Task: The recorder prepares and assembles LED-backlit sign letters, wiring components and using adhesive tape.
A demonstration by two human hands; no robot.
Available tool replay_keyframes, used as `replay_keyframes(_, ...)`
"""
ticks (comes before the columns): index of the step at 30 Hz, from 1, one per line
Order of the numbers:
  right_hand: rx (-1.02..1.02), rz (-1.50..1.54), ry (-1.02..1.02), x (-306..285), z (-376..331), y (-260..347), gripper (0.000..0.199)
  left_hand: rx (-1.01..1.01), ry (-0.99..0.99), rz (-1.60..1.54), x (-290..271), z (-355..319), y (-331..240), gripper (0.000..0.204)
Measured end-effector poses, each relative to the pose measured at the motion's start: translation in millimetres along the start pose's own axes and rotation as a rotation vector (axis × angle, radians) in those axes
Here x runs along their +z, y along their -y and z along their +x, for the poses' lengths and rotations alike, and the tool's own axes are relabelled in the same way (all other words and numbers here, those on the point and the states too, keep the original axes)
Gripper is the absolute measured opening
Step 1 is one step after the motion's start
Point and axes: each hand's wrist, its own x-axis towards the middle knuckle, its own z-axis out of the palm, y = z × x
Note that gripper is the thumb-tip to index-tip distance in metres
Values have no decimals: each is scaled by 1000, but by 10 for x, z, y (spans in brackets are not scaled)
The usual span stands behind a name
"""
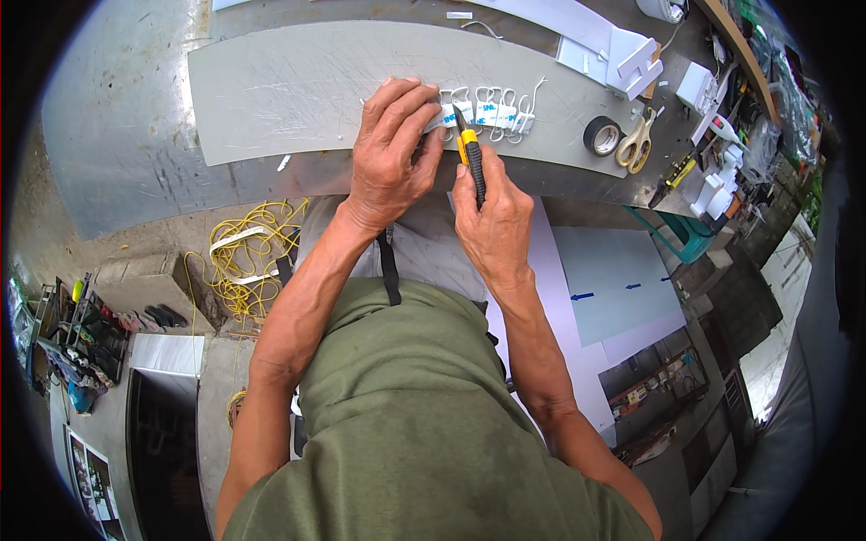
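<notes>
A row of small white looped pieces with blue print on white tape lies on the scratched grey cutting mat. My left hand presses the row's left end with bent fingers, which hide part of it. In my right hand is a yellow and black utility knife. Its dark blade points away from me and rests at the row, just right of my left fingertips. A thin white cord end sticks up at the row's right end.
Right of the mat's row lie a roll of black tape, cream-handled scissors and a yellow-black tool. White plastic parts crowd the bench's right end. A tangled yellow cord hangs below at left. White offcuts lie at the back.
</notes>
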Motion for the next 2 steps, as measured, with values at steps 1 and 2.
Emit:
replay_keyframes(1,-10,-2,-3,1,3,-6,28,-2,1,0,1,-4,2,37)
replay_keyframes(2,-20,-3,-6,9,1,-20,28,-7,5,2,2,-10,0,37)
